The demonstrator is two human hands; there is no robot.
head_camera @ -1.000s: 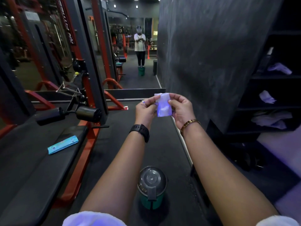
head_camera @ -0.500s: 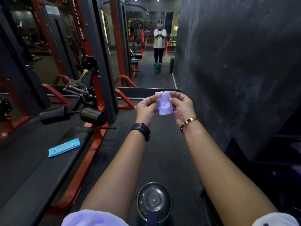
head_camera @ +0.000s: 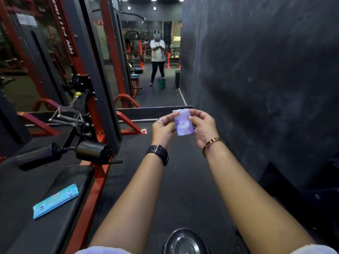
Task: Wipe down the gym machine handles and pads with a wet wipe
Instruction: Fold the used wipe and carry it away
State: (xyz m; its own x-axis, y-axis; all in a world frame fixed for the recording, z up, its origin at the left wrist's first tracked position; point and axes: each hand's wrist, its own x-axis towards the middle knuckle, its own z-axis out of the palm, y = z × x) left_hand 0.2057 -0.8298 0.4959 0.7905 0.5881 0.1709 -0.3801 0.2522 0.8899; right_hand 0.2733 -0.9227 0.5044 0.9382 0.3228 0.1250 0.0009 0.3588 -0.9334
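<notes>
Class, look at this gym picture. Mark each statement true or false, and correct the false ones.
1. The left hand and right hand both hold the wet wipe. True.
2. The blue wipe packet lies on the floor. False: it lies on the black bench pad.
3. The black watch is on the right wrist. False: it is on the left wrist; the right wears a gold bracelet.
4. A round bin lid shows between the forearms at the bottom edge. True.
5. The wet wipe is pressed against the roller pad. False: it is held in the air, apart from the pad.
</notes>
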